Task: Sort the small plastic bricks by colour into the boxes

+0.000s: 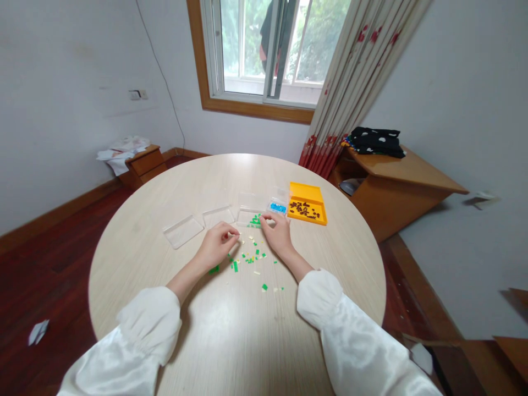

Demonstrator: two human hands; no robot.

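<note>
Small green and cream building bricks [248,258] lie scattered on the round table, in front of and between my hands. My right hand [277,234] is over the right end of a clear plastic box [243,217] that holds green bricks [256,220]. Its fingers are pinched together, and whatever they hold is too small to make out. My left hand [218,242] hovers above the left side of the loose bricks, thumb and fingertips closed together near a small pale piece. I cannot make out for certain what is in that pinch.
Two more clear boxes [183,232] stand to the left. Right of the green bricks' box are a small clear box with blue pieces [278,208] and an opened yellow case [307,192] with dark brown pieces. A wooden cabinet [396,187] stands beyond the table's right side.
</note>
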